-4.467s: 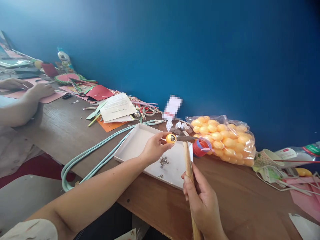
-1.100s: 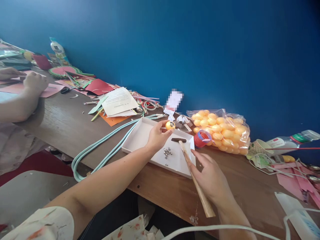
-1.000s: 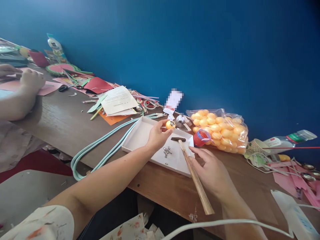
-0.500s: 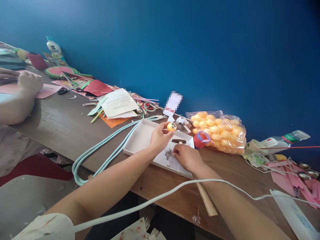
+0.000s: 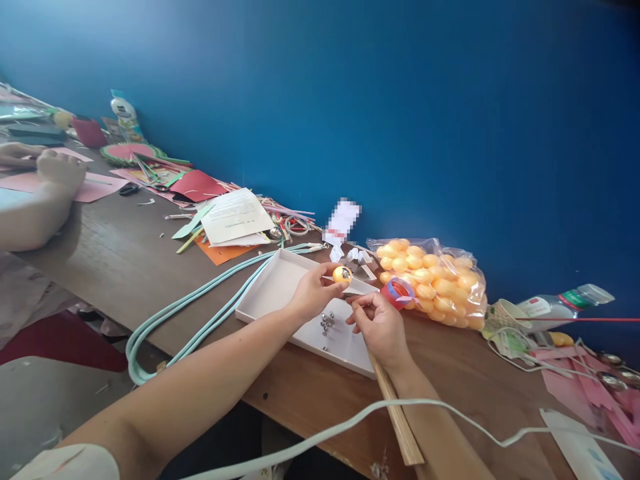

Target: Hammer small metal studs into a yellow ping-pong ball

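Note:
My left hand (image 5: 314, 293) is closed on an orange ping-pong ball (image 5: 342, 275), held above the white box lid (image 5: 273, 277). The ball's top is cut open, and dark, shiny bits show in the opening. To its right, my right hand (image 5: 381, 325) hovers over the lid's right side, thumb and fingers pinched together; whatever is between the fingertips is too small to make out. Several small silvery metal balls (image 5: 327, 323) lie in the lid. A wooden handle (image 5: 395, 413) runs beneath my right hand and past the table's front edge, its upper end hidden by the fingers.
A clear bag of orange balls (image 5: 434, 283) and a red-and-blue tape roll (image 5: 397, 293) sit behind the lid. Mint-green cords (image 5: 200, 293) loop to the left, near papers (image 5: 235, 217). A white cable (image 5: 350, 427) crosses in front. Another person's hand (image 5: 63, 175) rests far left.
My right hand has lifted away from the silvery balls, its fingers turning up nearer the ping-pong ball. My left hand still holds the ball. The view has shifted slightly.

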`<action>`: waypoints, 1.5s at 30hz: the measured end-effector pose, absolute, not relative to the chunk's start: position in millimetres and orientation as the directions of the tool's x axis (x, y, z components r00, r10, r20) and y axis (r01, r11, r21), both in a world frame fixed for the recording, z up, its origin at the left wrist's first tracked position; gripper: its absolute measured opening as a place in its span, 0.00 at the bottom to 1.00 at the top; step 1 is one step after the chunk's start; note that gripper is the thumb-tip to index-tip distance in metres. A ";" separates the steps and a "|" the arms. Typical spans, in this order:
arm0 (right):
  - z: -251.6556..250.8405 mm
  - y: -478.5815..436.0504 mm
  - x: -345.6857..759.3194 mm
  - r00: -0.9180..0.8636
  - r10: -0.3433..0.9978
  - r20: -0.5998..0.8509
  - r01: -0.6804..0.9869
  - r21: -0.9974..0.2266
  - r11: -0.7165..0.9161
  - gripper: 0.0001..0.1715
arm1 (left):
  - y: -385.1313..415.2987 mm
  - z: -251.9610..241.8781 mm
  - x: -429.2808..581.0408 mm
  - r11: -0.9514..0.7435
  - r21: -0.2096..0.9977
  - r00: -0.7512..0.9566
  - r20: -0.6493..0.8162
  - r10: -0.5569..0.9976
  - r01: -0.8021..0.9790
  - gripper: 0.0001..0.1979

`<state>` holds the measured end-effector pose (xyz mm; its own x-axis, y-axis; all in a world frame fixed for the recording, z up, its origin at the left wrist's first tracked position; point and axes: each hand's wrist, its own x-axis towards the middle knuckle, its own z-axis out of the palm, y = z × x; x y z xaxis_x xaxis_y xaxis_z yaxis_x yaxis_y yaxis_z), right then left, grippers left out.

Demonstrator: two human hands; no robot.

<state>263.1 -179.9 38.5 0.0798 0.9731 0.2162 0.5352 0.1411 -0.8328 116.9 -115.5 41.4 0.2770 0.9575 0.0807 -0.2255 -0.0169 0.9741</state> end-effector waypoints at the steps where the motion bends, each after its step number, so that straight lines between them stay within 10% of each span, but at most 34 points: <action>1: 36.5 -181.1 264.0 0.098 0.970 0.224 0.483 -0.862 0.150 0.09 | -116.0 41.6 117.4 0.003 0.972 0.298 0.070 0.952 -0.236 0.21; 18: 47.4 -193.4 272.3 0.216 0.934 0.284 0.104 -0.958 0.267 0.08 | -123.0 51.0 112.8 0.193 0.945 0.570 -0.008 0.821 -0.265 0.25; 45: 46.0 -195.4 263.6 0.172 0.963 0.209 -0.089 -0.970 0.226 0.07 | -125.1 36.7 117.1 -0.093 0.993 0.558 0.116 0.822 -0.069 0.28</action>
<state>263.6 -195.4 46.0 0.1716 0.9629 0.2085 -0.0894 0.2260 -0.9700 117.1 -125.1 36.7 0.5579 0.8217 0.1160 -0.0689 -0.0934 0.9932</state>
